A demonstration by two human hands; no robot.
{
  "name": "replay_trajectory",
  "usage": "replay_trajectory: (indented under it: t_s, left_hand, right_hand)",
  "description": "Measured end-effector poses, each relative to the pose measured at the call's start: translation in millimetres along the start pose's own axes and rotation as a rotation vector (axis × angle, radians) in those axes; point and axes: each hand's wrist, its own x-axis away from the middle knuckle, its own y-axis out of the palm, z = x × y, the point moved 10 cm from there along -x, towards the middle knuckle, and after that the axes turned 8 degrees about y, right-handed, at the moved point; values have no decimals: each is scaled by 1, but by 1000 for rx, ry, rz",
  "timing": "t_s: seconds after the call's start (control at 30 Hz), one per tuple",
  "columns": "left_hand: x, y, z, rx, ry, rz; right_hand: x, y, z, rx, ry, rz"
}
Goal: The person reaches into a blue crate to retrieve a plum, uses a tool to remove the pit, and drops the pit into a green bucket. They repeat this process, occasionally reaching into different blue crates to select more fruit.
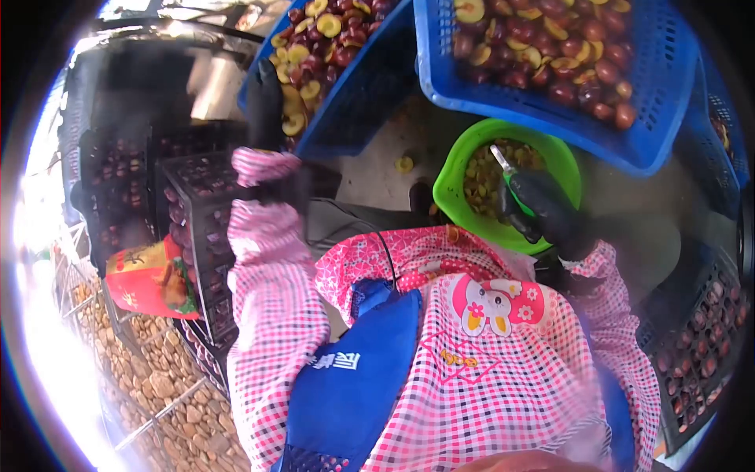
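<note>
My right hand (543, 206), in a black glove, is closed around a small green-handled knife (502, 160) with a short metal blade. Hand and knife are over a lime-green basin (450, 177) that holds many small brownish pieces, perhaps fruit pits. At the left edge of a blue crate (358, 94) full of dark red fruit (338, 53), some cut open and yellow inside, is my black-gloved left hand (267, 102). Its fingers are dark and blurred, so their grip does not show.
A second blue crate (543, 102) of halved red fruit stands at the far right. Black crates (200, 228) with dark fruit and a red-yellow packet (153, 279) are on my left. Another black crate (700, 354) is at the right. A cut fruit piece (403, 164) lies on the floor.
</note>
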Motion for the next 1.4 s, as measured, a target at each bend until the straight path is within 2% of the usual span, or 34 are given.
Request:
replay_trajectory:
  t_s: [0.03,0.07,0.13,0.17,0.2,0.23,0.27,0.33,0.4,0.57,0.67,0.73,0.87,0.93,0.97,1.0,1.03,1.07,1.1,1.13,1.17,1.2,1.27,1.33,1.4]
  left_hand:
    - [12,-2,-23,193,17,262]
    - [22,-6,-2,206,0,255]
    - [53,18,64,90,-201,-200]
    - [61,35,124,41,389,-276]
    - [103,55,170,-8,983,-329]
    - [100,116,134,-53,643,-511]
    - [107,185,71,-102,306,-675]
    - [149,337,-75,91,-7,-825]
    - [153,351,-48,-331,-2,-963]
    - [182,398,-42,-304,-42,-1074]
    - [176,396,-25,-90,-79,-1108]
    - [163,381,-7,190,-132,-1112]
    - [120,284,36,657,-286,-1009]
    - [84,196,53,526,-203,-809]
    - [66,156,63,666,-212,-633]
    - [43,101,79,72,240,-404]
    - [27,101,-13,470,-27,-310]
    - [5,51,25,-42,258,-191]
    - [-10,27,27,-113,207,-68]
    - [-17,-1,88,-197,298,30]
    - [-21,-16,136,-139,340,144]
    - [-17,-24,179,-81,373,259]
    - [-25,16,249,190,406,80]
    - [-46,81,291,175,554,-19]
    - [-70,138,327,-58,663,-122]
  right_hand:
    - [32,18,7,45,29,21]
    - [33,20,8,47,50,25]
    - [31,19,20,46,148,58]
    - [31,19,20,43,170,57]
    - [31,21,18,44,172,34]
    - [31,23,16,42,172,11]
    - [29,24,14,39,179,14]
    - [32,21,17,82,198,57]
    - [32,21,21,73,212,77]
    - [33,24,23,92,264,117]
    - [30,21,35,72,298,141]
    - [27,22,34,72,283,126]
    - [29,23,32,96,246,131]
    - [28,23,26,90,194,152]
    - [27,25,22,88,159,143]
    - [28,25,19,84,128,143]
    - [28,24,20,94,96,112]
    - [29,18,22,88,85,153]
    - [28,20,21,108,61,130]
    - [26,21,21,130,32,103]
    - [24,18,24,148,27,111]
    - [24,16,24,150,14,126]
    - [25,11,19,142,-57,163]
    - [30,6,15,103,-84,190]
    - [37,2,11,70,-110,218]
